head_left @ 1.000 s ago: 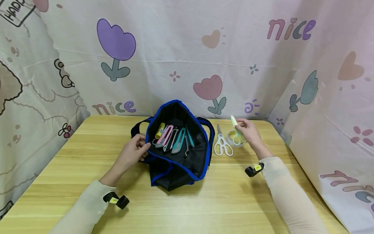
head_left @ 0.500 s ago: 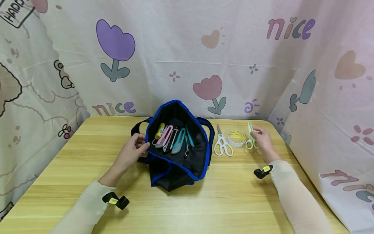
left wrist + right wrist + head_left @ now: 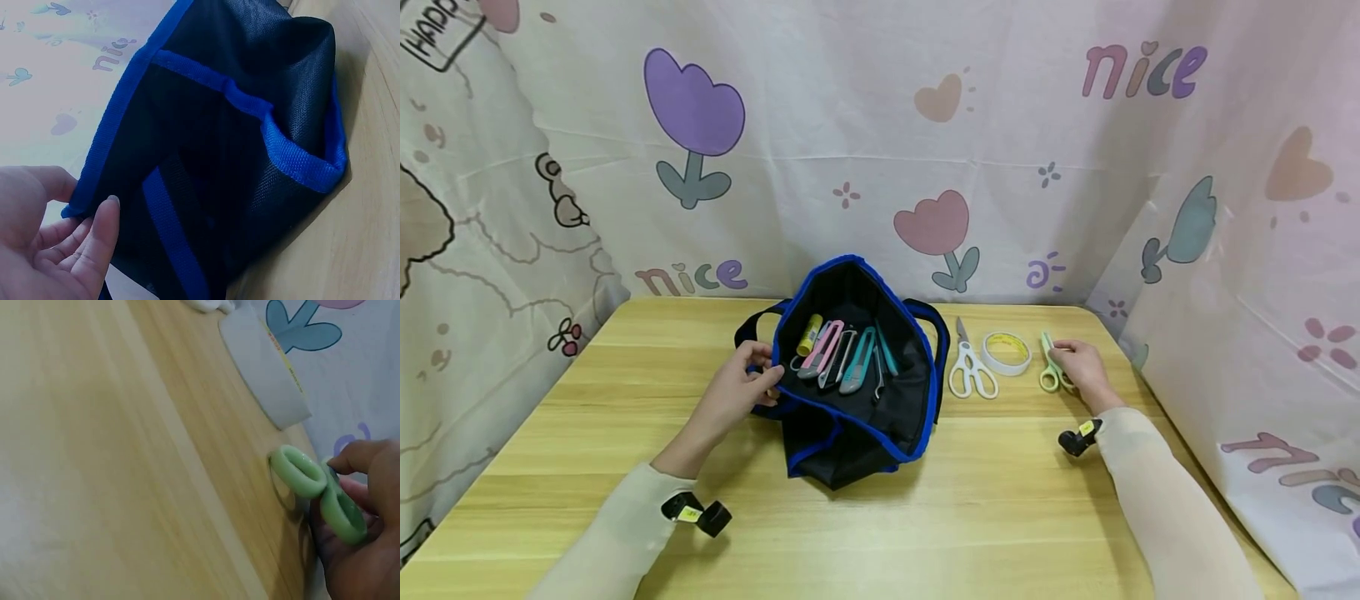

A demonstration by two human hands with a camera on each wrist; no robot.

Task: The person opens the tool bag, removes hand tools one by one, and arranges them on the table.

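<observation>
A black bag with blue trim lies with its mouth open toward me. My left hand pinches the bag's left rim between thumb and fingers, and the left wrist view shows the blue edge running into that grip. At the right of the table my right hand holds small light-green scissors by the blade side. Their green finger loops point away from the hand, close above the tabletop; whether they touch it I cannot tell. The palm hides part of the scissors.
Inside the bag lie a yellow glue stick, a pink cutter, a teal cutter and other slim tools. White-handled scissors and a roll of tape lie between bag and right hand. A printed curtain stands behind the table.
My right hand has moved right, carrying the green scissors from above the tape roll down to the table's right side. The left hand and the bag have stayed put.
</observation>
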